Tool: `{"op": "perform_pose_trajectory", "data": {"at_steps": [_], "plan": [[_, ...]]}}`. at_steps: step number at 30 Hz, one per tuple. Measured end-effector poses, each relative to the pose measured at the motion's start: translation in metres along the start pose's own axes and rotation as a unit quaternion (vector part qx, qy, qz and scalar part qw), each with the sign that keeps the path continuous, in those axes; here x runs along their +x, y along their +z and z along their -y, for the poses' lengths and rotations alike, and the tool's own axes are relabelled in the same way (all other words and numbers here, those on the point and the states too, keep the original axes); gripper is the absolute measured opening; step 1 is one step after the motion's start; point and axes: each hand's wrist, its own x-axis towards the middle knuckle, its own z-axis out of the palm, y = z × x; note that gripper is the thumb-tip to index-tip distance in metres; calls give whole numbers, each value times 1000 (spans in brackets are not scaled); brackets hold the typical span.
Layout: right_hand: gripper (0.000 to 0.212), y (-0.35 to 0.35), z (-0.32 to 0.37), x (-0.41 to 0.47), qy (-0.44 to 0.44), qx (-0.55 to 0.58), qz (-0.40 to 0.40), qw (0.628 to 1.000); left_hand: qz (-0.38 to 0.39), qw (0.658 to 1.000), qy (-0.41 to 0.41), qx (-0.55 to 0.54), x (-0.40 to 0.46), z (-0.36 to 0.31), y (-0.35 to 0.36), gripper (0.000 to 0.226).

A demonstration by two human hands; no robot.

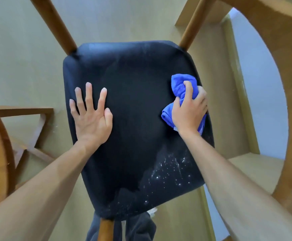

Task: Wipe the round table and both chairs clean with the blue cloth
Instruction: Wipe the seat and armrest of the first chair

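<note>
Your view looks straight down on the chair seat [133,119], dark padded fabric. Chair legs [53,23] are cut off at the top edge, another leg [105,228] at the bottom edge. Wide-angle lens bends everything at the borders.

Your left hand [91,117] lies flat on the seat's left side, fingers straight and spread, holding nothing. Your right hand [190,108] has its grip curled round the bunched cloth [180,84], pressing it onto the seat near the right edge. Much of the cloth is hidden under that hand; blue folds show above the fingers and below the thumb, plus a strip by the wrist.

White specks [168,169] and a paler smear sit on the seat's near-right corner. What they are is hard to make out.

Curved wooden edge [1,153] at far left, mostly cut off. A larger curved wooden piece [281,58] arcs down the right side; you can't tell from here which is the worktop. Wooden crossed base [32,136] shows lower left, blurred.

Dark fabric [138,228] at the bottom edge, partly behind the near leg.

No readable writing or labels anywhere.

Floor [20,58] is pale beige. Light wall [256,84] with a beige skirting strip at right.
</note>
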Motion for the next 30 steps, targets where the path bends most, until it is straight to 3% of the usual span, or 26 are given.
{"op": "perform_pose_trajectory", "data": {"at_steps": [5,7,9,11,13,15,17,19,23,26,28,30], "plan": [[44,-28,-2,-109,-70,2,58,996,36,999,1,-3,-2,-2,-14,57],[44,-35,0,-130,-202,-12,101,974,54,998,-3,11,-12,-4,-18,58],[41,-40,1,-121,-363,1,131,923,73,997,-3,19,-19,-3,-17,61],[41,-40,2,-85,-456,14,138,879,84,996,-5,22,-20,1,-11,61],[42,-31,5,-42,-408,24,118,905,80,997,-8,22,-20,4,-3,61],[46,-18,9,-7,-225,43,99,968,60,998,-3,20,-21,5,5,61],[52,-6,16,7,-95,86,83,988,45,999,-1,15,-22,5,9,61],[54,-7,20,-3,-111,124,84,982,44,999,-2,10,-20,6,9,61],[54,-30,-8,-59,-297,138,165,930,62,998,-4,5,-19,4,2,62],[58,-45,-31,-90,-477,99,241,839,79,997,-9,-6,-18,4,-4,63],[53,-48,-27,-96,-539,88,260,796,86,996,-10,-24,-17,5,-6,61],[48,-45,-9,-104,-566,90,261,777,89,995,-10,-40,-17,7,-7,61]]}}
